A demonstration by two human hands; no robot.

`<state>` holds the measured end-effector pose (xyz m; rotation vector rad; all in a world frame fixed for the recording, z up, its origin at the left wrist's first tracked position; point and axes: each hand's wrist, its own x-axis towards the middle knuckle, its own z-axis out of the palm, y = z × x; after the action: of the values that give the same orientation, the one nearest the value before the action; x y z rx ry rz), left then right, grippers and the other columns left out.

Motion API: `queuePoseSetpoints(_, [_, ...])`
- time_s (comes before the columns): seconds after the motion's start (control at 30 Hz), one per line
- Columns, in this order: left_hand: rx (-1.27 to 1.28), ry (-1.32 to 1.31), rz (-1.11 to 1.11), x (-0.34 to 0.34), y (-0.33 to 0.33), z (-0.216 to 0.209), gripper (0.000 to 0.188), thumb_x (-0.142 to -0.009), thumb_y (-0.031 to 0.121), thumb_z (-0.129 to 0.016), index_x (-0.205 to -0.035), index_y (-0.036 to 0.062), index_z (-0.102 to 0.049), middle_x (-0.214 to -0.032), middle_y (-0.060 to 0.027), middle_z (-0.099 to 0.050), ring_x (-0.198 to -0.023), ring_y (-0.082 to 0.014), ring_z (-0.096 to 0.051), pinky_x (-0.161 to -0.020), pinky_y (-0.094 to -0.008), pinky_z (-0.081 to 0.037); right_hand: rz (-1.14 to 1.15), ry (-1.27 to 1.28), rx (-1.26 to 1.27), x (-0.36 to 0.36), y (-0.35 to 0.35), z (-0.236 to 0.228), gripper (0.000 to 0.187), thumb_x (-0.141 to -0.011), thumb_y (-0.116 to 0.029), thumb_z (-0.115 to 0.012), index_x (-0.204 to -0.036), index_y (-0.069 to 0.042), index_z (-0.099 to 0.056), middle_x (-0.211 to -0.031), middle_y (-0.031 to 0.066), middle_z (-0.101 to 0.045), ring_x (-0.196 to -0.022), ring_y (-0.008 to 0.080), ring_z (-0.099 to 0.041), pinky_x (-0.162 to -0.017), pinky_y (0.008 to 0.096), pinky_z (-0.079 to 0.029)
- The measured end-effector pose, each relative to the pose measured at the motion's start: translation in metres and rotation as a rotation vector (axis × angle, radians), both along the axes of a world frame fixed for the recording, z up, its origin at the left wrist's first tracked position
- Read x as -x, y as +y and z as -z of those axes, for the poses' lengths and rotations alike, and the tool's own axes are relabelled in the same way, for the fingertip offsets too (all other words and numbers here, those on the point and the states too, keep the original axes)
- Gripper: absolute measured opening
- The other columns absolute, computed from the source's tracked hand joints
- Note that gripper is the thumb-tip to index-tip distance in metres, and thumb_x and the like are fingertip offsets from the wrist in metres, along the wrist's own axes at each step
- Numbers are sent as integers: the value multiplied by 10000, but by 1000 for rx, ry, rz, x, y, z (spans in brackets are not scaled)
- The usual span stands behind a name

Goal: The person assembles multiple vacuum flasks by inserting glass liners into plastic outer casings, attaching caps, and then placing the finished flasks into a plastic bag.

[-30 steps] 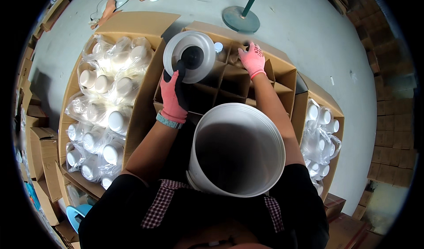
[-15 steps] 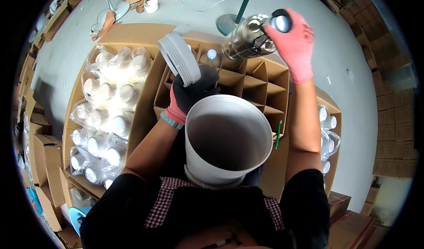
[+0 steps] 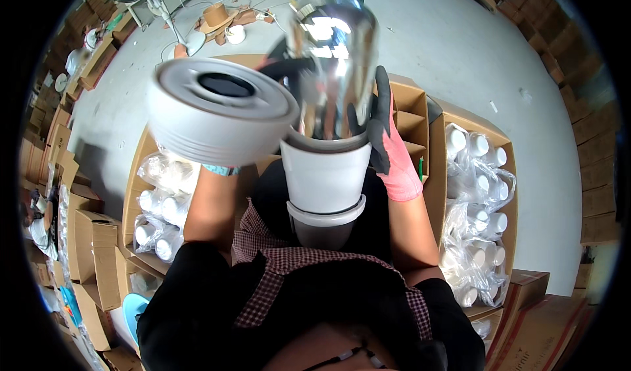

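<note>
Head view, vs half a sec ago: right hand (image 3: 393,148), pink glove w/ black palm and fingers, has come down from high up over the divided box and now sits against the right side of the shiny steel liner (image 3: 334,65). Fingers wrapped round the liner, closed on it. The liner's lower end is now inside the mouth of the white plastic shell (image 3: 327,177), just left of the right hand; earlier the liner was held up in the air, well apart from the shell. The liner stands roughly upright, its top toward the camera and blurred by glare.

The shell was seen mouth-on before, wide and open; now it shows from the side, w/ a grey collar (image 3: 327,218) under it, close to the person's chest. What props the shell I can't tell.

Left hand (image 3: 220,168) is mostly hidden behind the white ribbed lid (image 3: 220,118) it carries; only a bit of wrist w/ a teal cuff shows below the lid. It grips the lid, but how the fingers sit can't be told. The lid has come up a lot nearer the camera, tilted, dark centre hole facing up, just left of the liner.

Below the left hand: open carton (image 3: 146,203) of bagged white pieces. Right of the right hand: divided box (image 3: 412,111), then another carton (image 3: 478,200) w/ bagged white pieces. Grey floor (image 3: 460,49) beyond.
</note>
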<state>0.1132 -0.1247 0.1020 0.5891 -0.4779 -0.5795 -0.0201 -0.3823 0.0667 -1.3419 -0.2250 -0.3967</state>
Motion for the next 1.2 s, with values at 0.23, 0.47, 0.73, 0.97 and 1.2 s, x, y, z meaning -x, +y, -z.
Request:
queuePoseSetpoints(0.23, [-163,104,-132,38,13,70,471,-1022,359,-453,-1374,46,-474,-1255,-117,-602,-1063,-204,-600,-939,-351,-507,-241,209,-163,3,-12,-18,644,-912,-61,-599,-1505,-44,-348,-1473,79,-434,-1352,174,-400,-1129,309,-316])
queuePoseSetpoints(0.47, [-114,44,-241,46,3,83,454,-1024,357,-442,-1312,10,-495,-1297,-160,-582,-1140,-262,-591,-949,-394,-523,-591,233,852,-44,-31,-73,453,-826,-203,-708,-1257,-87,-635,-1162,84,-678,-1065,195,-621,-941,318,-478])
queuePoseSetpoints(0.73, [37,-26,-620,24,-27,29,343,-991,246,-490,-1212,-13,-535,-1089,-124,-662,-985,-235,-641,-846,-367,-533,-327,213,1084,-39,-12,-81,468,-878,-302,-651,-1298,-101,-609,-1191,136,-655,-1051,247,-640,-951,330,-487])
queuePoseSetpoints(0.97, [-638,-987,-616,30,-61,18,531,-749,-56,-610,-1258,24,-478,-1222,-109,-481,-1163,-230,-478,-1028,-337,-383,-68,3,39,-16,-18,-34,457,-924,-113,-602,-1361,-4,-523,-1310,96,-578,-1157,145,-527,-1026,304,-420])
queuePoseSetpoints(1.2, [-446,-930,-285,20,-58,24,494,-772,189,-709,-1203,0,-560,-1257,-125,-513,-1223,-258,-471,-1061,-351,-348,-90,-55,131,-6,-30,-1,442,-766,-40,-621,-1204,20,-626,-1245,96,-595,-1120,178,-552,-992,312,-446])
